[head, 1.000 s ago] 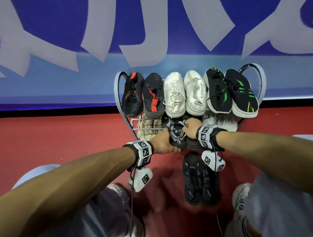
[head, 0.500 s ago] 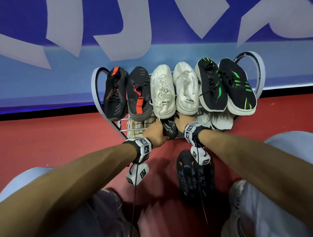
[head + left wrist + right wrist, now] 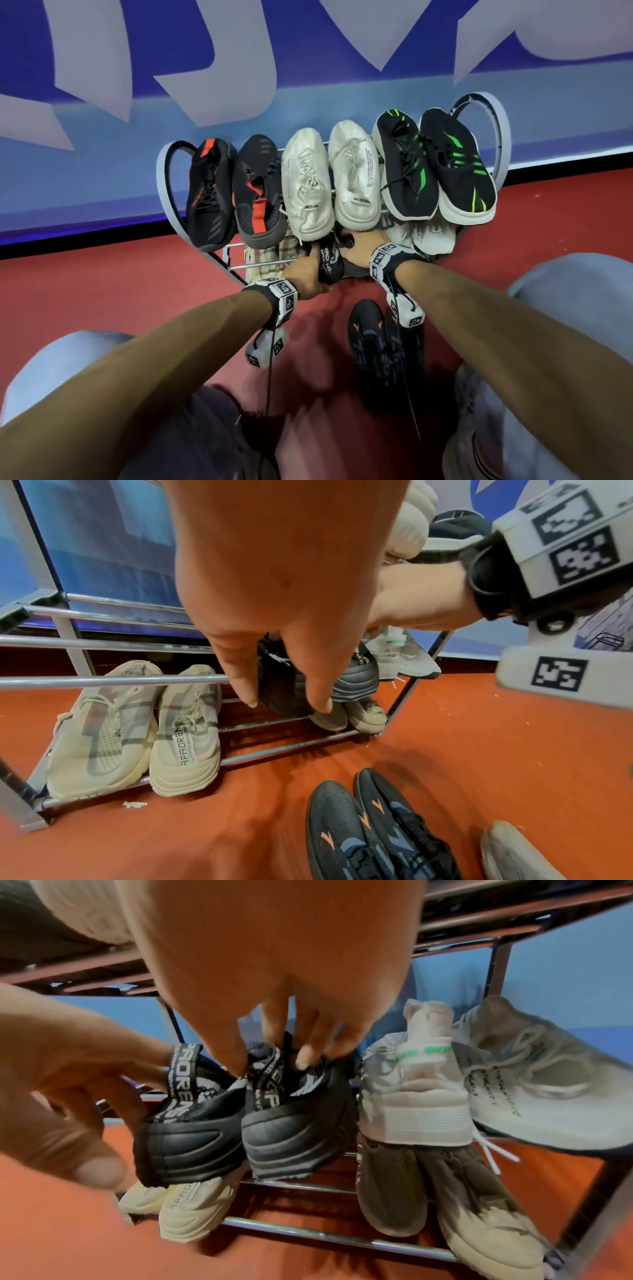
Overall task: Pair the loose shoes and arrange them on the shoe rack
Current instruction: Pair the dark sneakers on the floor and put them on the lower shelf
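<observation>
A metal shoe rack (image 3: 236,265) stands against the blue wall. Its top shelf carries a black-and-red pair (image 3: 236,192), a white pair (image 3: 332,178) and a black-and-green pair (image 3: 435,168). Both hands hold a black pair at the middle shelf, heels toward me. My left hand (image 3: 306,275) grips the heel of the left black shoe (image 3: 186,1131), a finger at its pull tab. My right hand (image 3: 270,1064) pinches the collar of the right black shoe (image 3: 298,1118). The shoes' toes are hidden under the top shelf.
A white-grey pair (image 3: 448,1093) sits on the middle shelf at right. The bottom shelf holds a beige pair (image 3: 137,729) and a khaki pair (image 3: 445,1191). A dark blue pair with orange marks (image 3: 380,346) lies on the red floor between my knees.
Both hands have pushed the black pair farther in under the top shelf. My view has come closer to the rack.
</observation>
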Demonstrator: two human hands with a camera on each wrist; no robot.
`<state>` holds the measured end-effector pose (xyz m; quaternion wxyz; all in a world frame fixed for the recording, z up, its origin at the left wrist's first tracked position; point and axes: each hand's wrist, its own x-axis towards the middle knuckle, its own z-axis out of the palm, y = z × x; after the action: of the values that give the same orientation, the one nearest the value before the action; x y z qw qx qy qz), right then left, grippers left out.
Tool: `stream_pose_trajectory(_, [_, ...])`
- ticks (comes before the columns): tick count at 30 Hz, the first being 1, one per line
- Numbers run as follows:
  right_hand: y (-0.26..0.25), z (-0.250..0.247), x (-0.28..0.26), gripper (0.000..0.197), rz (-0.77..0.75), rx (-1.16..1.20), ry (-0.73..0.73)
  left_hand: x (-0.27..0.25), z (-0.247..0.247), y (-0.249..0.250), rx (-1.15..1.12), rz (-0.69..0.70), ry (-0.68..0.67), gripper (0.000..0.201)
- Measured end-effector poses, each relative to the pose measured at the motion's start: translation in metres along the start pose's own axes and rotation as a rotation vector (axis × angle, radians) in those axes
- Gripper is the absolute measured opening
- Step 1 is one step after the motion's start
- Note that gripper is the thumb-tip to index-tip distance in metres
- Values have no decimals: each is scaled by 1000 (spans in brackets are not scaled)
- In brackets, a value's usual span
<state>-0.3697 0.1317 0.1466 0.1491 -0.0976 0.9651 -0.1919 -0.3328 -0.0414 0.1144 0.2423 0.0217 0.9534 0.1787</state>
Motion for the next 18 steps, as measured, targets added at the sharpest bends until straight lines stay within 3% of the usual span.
stream_pose_trajectory(3, [10,2,-7,50,-26,-91,106,5,-2,-2,23,13,39,104])
stream_pose_trajectory(6, [20,2,-10,89,-10,-234,-90,8,-4,2,62,13,64,99])
stream_pose_trajectory(8, [20,5,-11,101,-20,-320,-176,10,-3,4,89,24,56,96])
stream_pose_trajectory(14, [17,-1,-7,52,-132,-192,-95,6,1,8,114,61,79,80])
stream_pose_trajectory(18, [23,1,-14,45,-139,-98,-46,1,-1,8,128,98,113,65])
